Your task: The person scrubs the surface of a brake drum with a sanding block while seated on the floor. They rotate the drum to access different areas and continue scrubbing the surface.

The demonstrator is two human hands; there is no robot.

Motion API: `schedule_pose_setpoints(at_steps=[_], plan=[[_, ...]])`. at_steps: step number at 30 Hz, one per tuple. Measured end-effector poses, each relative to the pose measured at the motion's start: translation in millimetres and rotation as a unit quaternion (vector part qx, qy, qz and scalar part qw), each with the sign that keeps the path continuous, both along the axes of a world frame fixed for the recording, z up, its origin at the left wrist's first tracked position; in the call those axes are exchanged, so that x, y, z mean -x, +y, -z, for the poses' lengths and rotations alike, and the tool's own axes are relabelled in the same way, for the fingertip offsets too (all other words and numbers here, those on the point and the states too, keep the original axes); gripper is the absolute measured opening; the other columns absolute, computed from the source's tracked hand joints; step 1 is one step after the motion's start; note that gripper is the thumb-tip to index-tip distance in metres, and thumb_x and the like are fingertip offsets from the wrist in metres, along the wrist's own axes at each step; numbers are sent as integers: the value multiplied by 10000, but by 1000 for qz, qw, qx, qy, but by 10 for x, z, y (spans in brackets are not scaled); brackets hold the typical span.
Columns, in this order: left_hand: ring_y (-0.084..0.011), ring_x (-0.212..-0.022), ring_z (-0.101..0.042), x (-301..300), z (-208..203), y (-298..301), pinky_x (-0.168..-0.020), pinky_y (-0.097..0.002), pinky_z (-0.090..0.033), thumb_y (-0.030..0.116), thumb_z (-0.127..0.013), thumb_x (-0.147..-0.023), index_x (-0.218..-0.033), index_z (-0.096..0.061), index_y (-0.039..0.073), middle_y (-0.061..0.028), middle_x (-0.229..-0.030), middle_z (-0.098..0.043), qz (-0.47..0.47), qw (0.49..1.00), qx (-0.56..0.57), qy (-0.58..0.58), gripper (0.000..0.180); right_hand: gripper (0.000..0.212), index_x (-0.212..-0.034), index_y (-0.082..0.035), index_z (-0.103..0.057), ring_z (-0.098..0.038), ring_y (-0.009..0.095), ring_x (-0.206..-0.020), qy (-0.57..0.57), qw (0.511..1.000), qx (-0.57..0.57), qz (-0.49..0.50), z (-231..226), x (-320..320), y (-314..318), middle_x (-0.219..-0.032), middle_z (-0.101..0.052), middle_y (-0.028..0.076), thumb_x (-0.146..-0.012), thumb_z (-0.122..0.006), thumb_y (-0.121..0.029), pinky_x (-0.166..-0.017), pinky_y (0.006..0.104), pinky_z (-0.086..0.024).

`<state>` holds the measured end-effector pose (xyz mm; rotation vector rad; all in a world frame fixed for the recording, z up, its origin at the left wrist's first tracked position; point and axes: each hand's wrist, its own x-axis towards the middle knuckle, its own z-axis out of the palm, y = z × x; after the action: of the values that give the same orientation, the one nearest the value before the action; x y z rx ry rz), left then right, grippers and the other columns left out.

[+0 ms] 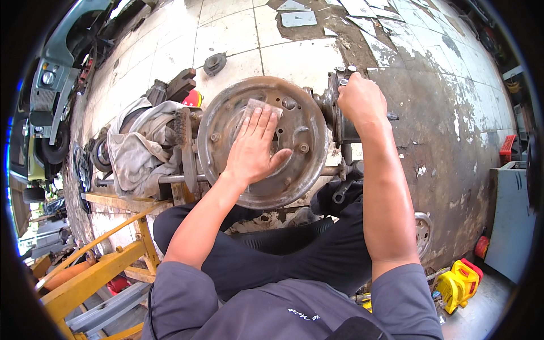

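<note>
A large round brake backing plate (306, 175), brown and worn, stands in front of me. My left hand (252, 148) lies on its face with the fingers stretched flat and the thumb apart. Under the fingertips is a small, worn square of sandpaper (274, 109). My right hand (362, 101) is closed round the top edge of a dark metal axle housing (347, 131), just right of the plate. What its fingers press on underneath is hidden. A wire brush (182, 127) rests upright at the plate's left side.
Left of the plate, a grey rag (136, 148) drapes over metal parts. A yellow frame (102, 277) stands at the lower left, and a metal rod (170, 179) crosses below the rag. A wrench-like ring end (339, 197) shows near my knee. A yellow case (456, 287) lies at the lower right.
</note>
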<state>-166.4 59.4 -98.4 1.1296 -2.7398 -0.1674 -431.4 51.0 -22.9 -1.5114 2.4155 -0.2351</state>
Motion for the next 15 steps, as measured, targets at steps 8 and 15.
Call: schedule_pose_setpoints(at_steps=[8,15], plan=[[-399,-1487,-292,187,53,-171,-1237,-473,-206,597,-506,-980,-1529,-344,-24,-257,-1592,-315,-27,999,12,16,844,340,-1148,101,-624,-705,382,-1044,1,1000,3,2,37,0,-18,-1069,-717,269,-889,-581,-117,-917,447,-555],[-414,-1487,-287,97,-22,-151,-1228,-481,-230,621,-511,-968,-1523,-356,-28,-261,-1582,-333,-12,1000,0,24,868,340,-1139,103,-626,-707,380,-1037,-9,1000,9,-9,15,12,-35,-1053,-717,275,-883,-590,-119,-902,449,-562]])
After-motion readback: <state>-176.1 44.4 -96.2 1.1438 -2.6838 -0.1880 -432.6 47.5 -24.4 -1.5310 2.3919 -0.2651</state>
